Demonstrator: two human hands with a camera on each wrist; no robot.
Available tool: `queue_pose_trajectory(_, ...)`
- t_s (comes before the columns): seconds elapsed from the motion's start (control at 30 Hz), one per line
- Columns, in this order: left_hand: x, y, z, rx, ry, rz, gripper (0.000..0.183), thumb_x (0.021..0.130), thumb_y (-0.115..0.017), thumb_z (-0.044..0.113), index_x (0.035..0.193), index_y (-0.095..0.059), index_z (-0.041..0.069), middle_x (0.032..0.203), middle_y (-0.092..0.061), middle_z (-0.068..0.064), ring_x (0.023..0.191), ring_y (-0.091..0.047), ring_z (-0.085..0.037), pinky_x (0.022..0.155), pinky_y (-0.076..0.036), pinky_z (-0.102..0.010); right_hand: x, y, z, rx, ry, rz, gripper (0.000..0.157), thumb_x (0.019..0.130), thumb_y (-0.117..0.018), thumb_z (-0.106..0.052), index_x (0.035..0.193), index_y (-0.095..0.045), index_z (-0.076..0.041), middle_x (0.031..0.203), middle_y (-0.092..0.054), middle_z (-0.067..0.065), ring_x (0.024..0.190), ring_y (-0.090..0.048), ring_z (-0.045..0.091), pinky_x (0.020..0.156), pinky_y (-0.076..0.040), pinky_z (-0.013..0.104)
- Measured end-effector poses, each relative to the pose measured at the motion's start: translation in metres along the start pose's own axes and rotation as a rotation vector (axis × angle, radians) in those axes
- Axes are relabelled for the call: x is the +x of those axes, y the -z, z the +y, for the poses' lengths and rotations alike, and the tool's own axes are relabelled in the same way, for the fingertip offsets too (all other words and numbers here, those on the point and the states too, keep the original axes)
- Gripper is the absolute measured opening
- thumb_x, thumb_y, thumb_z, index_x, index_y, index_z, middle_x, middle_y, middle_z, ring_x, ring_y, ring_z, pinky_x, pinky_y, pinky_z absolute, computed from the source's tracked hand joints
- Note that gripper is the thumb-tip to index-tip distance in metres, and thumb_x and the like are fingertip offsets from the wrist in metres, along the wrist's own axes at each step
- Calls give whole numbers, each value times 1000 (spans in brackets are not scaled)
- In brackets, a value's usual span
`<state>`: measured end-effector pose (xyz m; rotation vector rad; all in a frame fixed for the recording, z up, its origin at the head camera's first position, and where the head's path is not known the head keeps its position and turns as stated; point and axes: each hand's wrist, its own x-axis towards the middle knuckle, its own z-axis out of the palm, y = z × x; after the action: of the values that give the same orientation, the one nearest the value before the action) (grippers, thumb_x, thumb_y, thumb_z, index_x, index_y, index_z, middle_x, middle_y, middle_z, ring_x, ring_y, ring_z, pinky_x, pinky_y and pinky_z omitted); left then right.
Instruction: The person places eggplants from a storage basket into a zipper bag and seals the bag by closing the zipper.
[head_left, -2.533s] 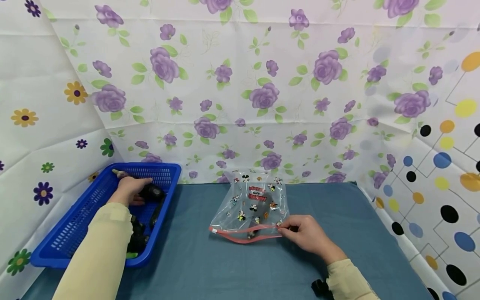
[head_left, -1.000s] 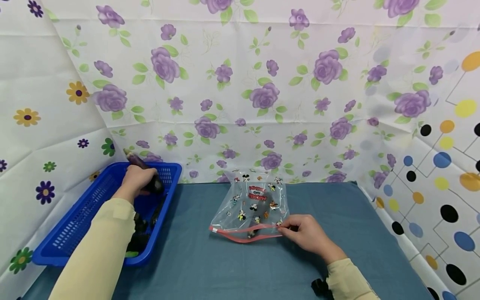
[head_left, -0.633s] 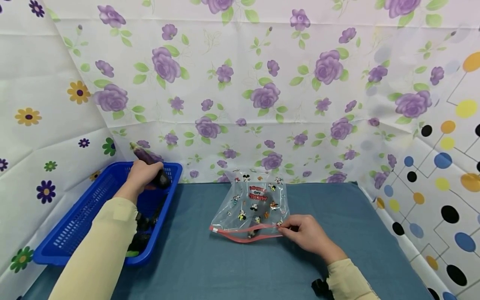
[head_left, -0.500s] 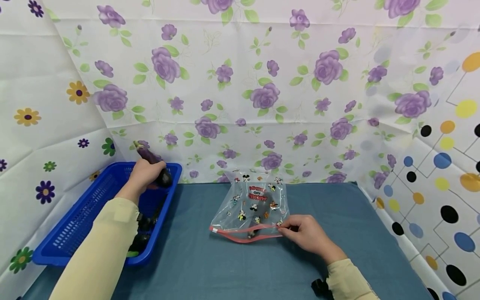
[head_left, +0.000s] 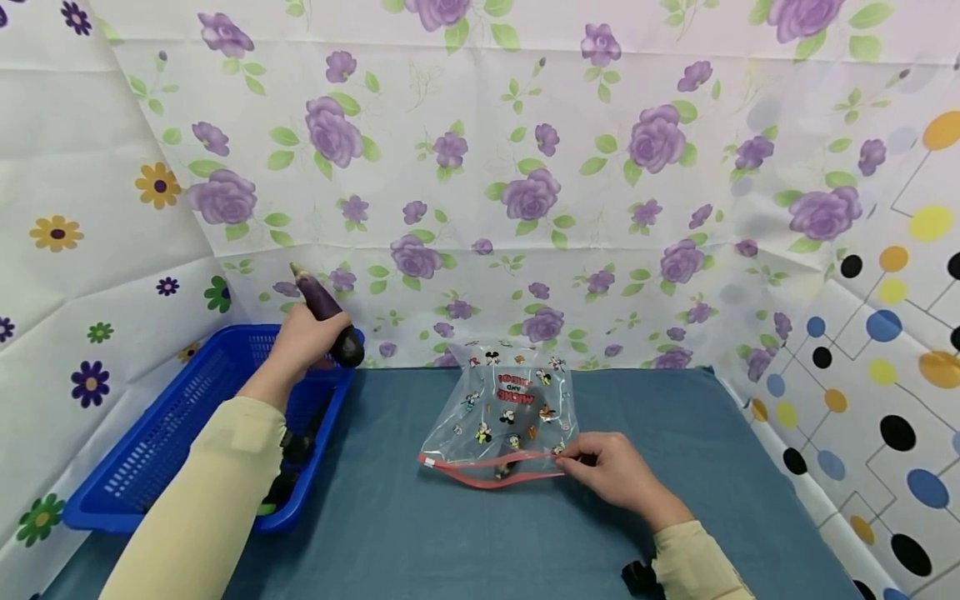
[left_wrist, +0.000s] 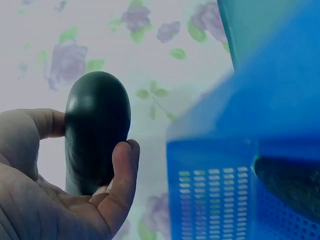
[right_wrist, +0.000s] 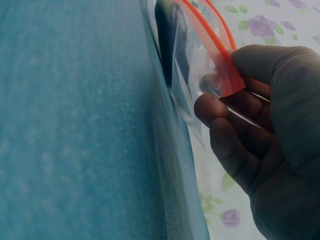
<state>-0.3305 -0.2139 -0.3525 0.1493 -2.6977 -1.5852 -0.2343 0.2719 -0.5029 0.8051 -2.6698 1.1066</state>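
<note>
My left hand (head_left: pixel 306 337) grips a dark purple eggplant (head_left: pixel 318 300) around its middle, above the back right corner of the blue basket (head_left: pixel 93 518). Its pale stem end points up and left. In the left wrist view, thumb and fingers wrap the glossy eggplant (left_wrist: pixel 95 115). At the table's middle lies a clear zip bag (head_left: pixel 465 429) with cartoon prints and a red zip edge, its mouth parted toward me. My right hand (head_left: pixel 618 475) pinches the right end of that edge. A dark, long item (right_wrist: pixel 170 40) shows inside the bag in the right wrist view.
Several dark vegetables (head_left: pixel 298 448) lie in the basket's right side, partly hidden by my left sleeve (head_left: pixel 202 500). The basket stands at the left of the blue-green tablecloth (head_left: pixel 420 542). Flowered sheeting (head_left: pixel 450 208) rises behind. Beside the right sleeve is a small black object (head_left: pixel 641 577).
My left hand has lifted the eggplant out of the basket, moving it up and to the right over the basket's back corner. The right hand and bag have stayed in place.
</note>
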Motion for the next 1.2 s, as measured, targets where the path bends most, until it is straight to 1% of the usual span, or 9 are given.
queue_pose_trajectory(0.17, -6, -9, 15, -9, -54, -31, 77, 98, -58, 40, 152, -26, -5, 137, -46, -30, 113, -60, -44, 76, -61, -52, 0, 0, 0, -6, 6, 2, 7, 96, -74, -32, 90, -78, -31, 78, -66, -19, 58, -56, 9, 52, -48, 27)
queue_pose_trajectory(0.33, -13, -18, 28, -13, -82, -54, 81, 98, -60, 41, 154, -22, -4, 137, -45, -28, 109, -61, -41, 74, -60, -52, 0, 1, -1, -8, 11, 3, 6, 96, -75, -30, 91, -79, -29, 79, -66, -19, 59, -57, 7, 53, -49, 27)
queue_pose_trajectory(0.57, -23, -27, 41, -24, -111, -60, 81, 96, -63, 42, 154, -26, -1, 134, -48, -26, 104, -62, -38, 63, -60, -43, 1, 1, -2, -9, 9, -1, 7, 95, -75, -31, 94, -81, -28, 80, -66, -20, 60, -57, 5, 53, -49, 27)
queue_pose_trajectory(0.7, -28, -32, 44, -46, -139, -72, 81, 96, -65, 43, 153, -27, 0, 133, -50, -25, 102, -64, -38, 62, -60, -42, 1, 2, -3, -3, 8, 0, 6, 95, -75, -30, 94, -81, -27, 81, -67, -19, 60, -58, 5, 53, -50, 27)
queue_pose_trajectory(0.87, -32, -38, 44, -68, -155, -92, 80, 96, -66, 43, 154, -28, 2, 126, -55, -25, 96, -66, -36, 61, -60, -42, 1, 2, -3, -4, 8, 0, 5, 95, -76, -29, 93, -81, -27, 80, -66, -19, 60, -57, 5, 53, -50, 27)
queue_pose_trajectory(0.97, -33, -41, 44, -67, -153, -106, 86, 96, -66, 43, 158, -23, 3, 122, -58, -26, 93, -67, -33, 60, -60, -41, 1, 2, -3, -7, 9, 0, 5, 95, -76, -28, 93, -80, -28, 80, -66, -19, 60, -57, 5, 53, -49, 26)
queue_pose_trajectory(1.1, -38, -46, 46, -69, -146, -123, 94, 96, -65, 44, 163, -12, 5, 123, -59, -26, 94, -68, -32, 62, -60, -41, 1, 2, -4, -8, 9, 2, 5, 95, -76, -28, 92, -80, -28, 80, -66, -20, 59, -57, 6, 52, -49, 26)
queue_pose_trajectory(1.2, -43, -50, 48, -76, -150, -132, 96, 96, -66, 44, 163, -9, 6, 124, -58, -26, 94, -67, -33, 63, -60, -42, 0, 2, -4, -9, 11, 5, 5, 95, -76, -29, 92, -80, -27, 80, -66, -20, 59, -57, 6, 52, -49, 26)
